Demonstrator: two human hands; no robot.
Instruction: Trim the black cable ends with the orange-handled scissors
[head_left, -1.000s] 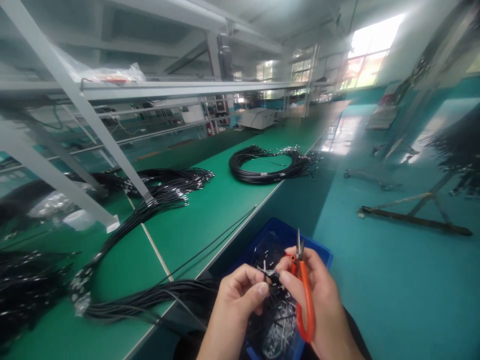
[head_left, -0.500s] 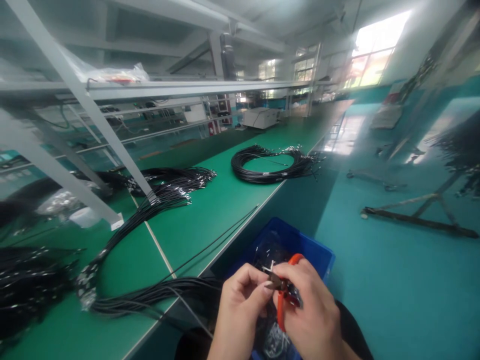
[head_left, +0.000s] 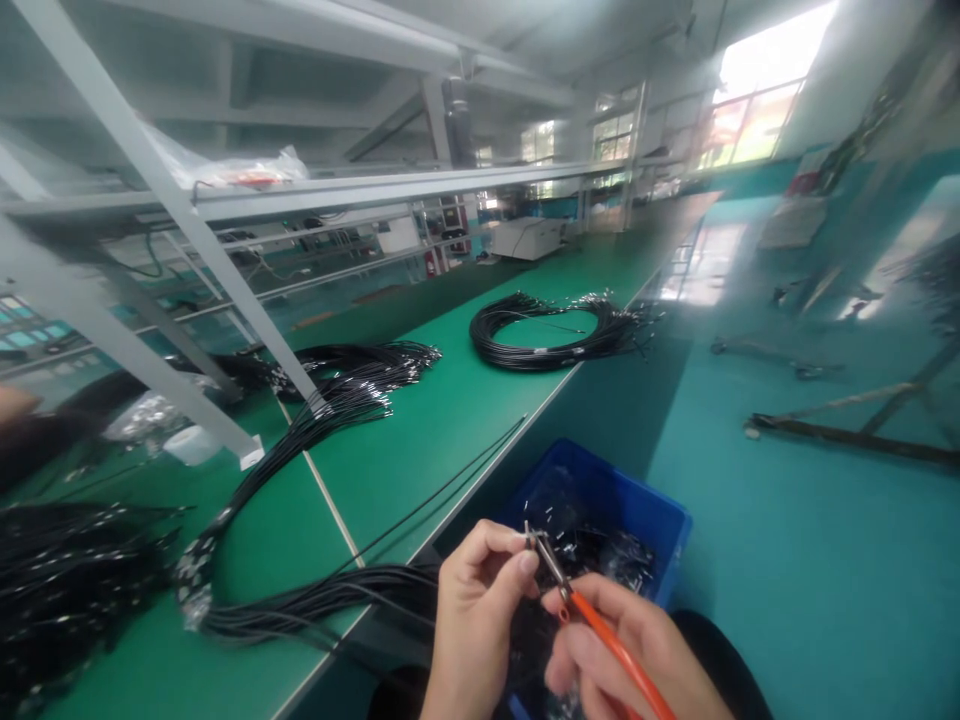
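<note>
My left hand (head_left: 480, 610) pinches a thin cable end (head_left: 528, 538) between thumb and forefinger, above a blue bin (head_left: 675, 545). My right hand (head_left: 637, 640) grips orange-handled cutting pliers (head_left: 611, 635), whose metal jaws point up and left and reach the pinched cable end. Whether the jaws are closed on it I cannot tell. Beside my left hand, a bundle of black cables (head_left: 322, 600) runs over the front edge of the green bench (head_left: 442, 450). Small dark and silvery scraps (head_left: 626, 555) lie in the bin below my hands.
A coiled cable bundle (head_left: 540, 350) lies farther along the bench. More cables (head_left: 82, 590) are piled at the left, near a slanted white shelf post (head_left: 240, 280). Part of a person's hand (head_left: 15, 405) shows at the left edge. A wheeled stand (head_left: 847, 435) is on the right.
My right hand has moved slightly down and right, and the pliers have turned so their handles point toward the lower right. My left hand keeps its pinch. A person's hand has appeared at the left edge.
</note>
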